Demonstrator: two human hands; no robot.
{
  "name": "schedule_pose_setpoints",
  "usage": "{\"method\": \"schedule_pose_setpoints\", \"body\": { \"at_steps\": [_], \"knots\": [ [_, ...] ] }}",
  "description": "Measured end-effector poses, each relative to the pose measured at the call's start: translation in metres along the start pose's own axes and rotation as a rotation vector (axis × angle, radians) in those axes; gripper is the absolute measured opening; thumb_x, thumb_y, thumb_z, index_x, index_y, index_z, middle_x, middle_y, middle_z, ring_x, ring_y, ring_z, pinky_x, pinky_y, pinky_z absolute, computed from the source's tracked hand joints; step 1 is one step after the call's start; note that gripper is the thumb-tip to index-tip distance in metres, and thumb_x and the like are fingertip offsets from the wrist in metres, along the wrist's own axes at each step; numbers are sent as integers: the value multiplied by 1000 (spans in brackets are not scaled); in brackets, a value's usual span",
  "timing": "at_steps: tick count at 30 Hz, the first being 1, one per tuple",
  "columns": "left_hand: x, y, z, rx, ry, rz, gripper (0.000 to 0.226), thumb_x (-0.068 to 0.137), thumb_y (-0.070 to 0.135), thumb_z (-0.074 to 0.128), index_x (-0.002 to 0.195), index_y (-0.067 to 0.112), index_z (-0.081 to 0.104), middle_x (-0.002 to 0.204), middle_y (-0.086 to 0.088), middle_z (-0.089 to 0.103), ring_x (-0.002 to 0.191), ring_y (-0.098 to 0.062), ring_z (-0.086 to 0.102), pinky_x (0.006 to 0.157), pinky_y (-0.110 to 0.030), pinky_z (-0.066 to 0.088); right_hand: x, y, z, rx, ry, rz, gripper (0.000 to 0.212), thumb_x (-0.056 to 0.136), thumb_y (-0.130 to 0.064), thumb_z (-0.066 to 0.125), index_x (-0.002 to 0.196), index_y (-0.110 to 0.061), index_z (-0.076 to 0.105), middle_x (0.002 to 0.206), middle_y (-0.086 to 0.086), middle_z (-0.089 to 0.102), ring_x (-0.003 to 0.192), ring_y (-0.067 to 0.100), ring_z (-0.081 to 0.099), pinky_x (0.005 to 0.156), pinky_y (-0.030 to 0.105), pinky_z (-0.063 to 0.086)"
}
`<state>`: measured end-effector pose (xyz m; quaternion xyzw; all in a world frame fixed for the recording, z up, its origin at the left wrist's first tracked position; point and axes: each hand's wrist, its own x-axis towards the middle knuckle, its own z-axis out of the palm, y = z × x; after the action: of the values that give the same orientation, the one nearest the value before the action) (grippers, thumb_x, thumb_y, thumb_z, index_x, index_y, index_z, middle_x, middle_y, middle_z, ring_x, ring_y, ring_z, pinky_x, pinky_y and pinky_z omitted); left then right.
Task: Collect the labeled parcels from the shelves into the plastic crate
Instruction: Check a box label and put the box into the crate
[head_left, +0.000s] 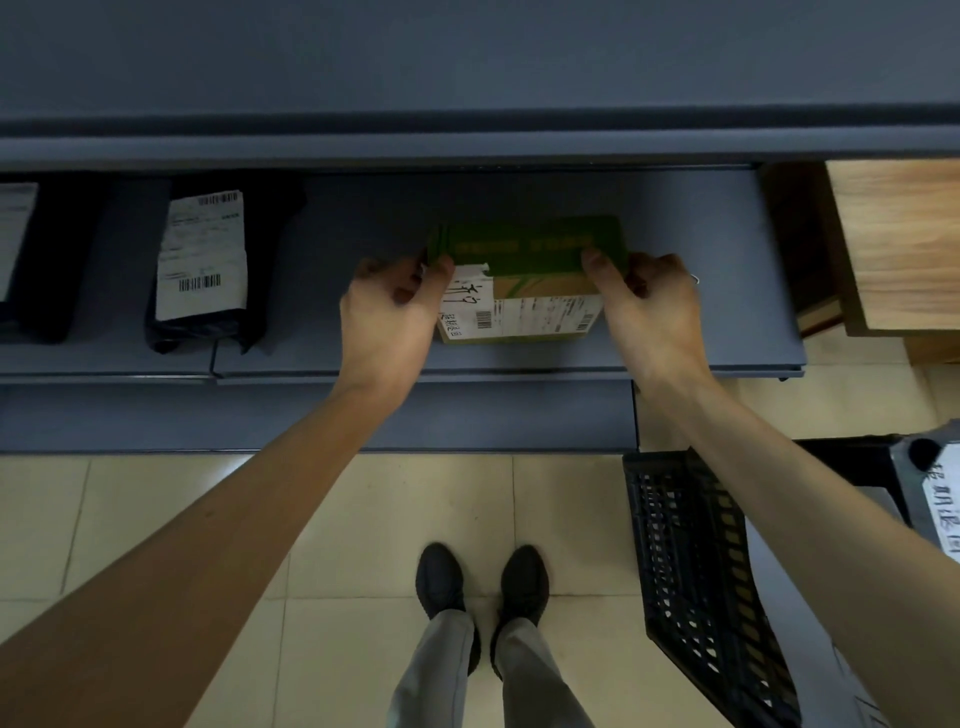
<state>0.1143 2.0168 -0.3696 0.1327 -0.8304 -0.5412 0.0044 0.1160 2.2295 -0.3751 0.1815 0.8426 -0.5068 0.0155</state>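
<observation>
A green and tan cardboard parcel (524, 280) with a white shipping label sits on the grey shelf (701, 291). My left hand (389, 312) grips its left end and my right hand (649, 306) grips its right end, thumbs on top. The black plastic crate (691, 561) stands on the floor at the lower right, under my right forearm, with a grey labeled parcel (935, 499) inside it.
A black bag parcel (202, 270) with a white label lies on the shelf to the left, and another dark parcel (21, 249) is at the far left edge. A wooden box (898, 239) stands to the right of the shelf. My feet are on the tiled floor (363, 519).
</observation>
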Motion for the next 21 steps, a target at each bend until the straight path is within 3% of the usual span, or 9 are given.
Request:
{"method": "schedule_pose_setpoints", "body": {
  "at_steps": [4,7,9,11,13,16,21],
  "knots": [
    [-4,0,4,25,-6,39,34,100,26,61,67,22,59,77,2,58,64,13,58,57,-4,38,1,5,1,-15,4,1,35,94,-55,55,91,-20,63,103,4,51,84,9,56,61,5,35],
    [-6,-1,5,-32,-28,37,29,102,26,58,79,10,65,80,11,64,71,14,62,61,-6,43,2,7,0,-30,-3,-3,37,93,-57,54,95,-21,64,107,3,48,90,12,55,65,2,35],
    [-7,-5,4,-82,-87,7,24,103,32,56,91,15,68,90,14,70,82,10,67,67,-9,48,2,10,-1,19,-22,-12,38,93,-57,55,98,-21,66,112,3,51,96,12,58,70,2,39],
    [-9,-13,4,-106,-181,-11,18,102,35,57,111,23,67,103,15,73,97,6,67,80,-11,51,-1,16,-2,120,-99,-3,36,93,-56,56,105,-24,66,116,1,62,102,10,62,81,8,47],
    [-9,-23,5,-121,-258,-24,30,100,31,62,129,23,61,118,13,71,111,0,65,95,-20,52,-2,26,-1,158,-183,17,35,92,-53,60,117,-29,63,116,-8,68,109,8,63,95,24,51],
    [-7,-35,8,-94,-294,-49,44,97,22,67,139,21,53,129,10,67,120,-5,62,105,-31,51,-4,38,5,112,-245,16,43,91,-40,68,129,-26,54,121,-11,66,117,8,60,103,31,49],
    [3,-39,12,10,-240,10,39,100,19,62,138,15,54,124,4,69,112,-10,67,97,-39,57,3,42,15,33,-225,-17,42,95,-30,64,134,-20,49,117,-14,61,108,3,58,94,16,47]
  ]
}}
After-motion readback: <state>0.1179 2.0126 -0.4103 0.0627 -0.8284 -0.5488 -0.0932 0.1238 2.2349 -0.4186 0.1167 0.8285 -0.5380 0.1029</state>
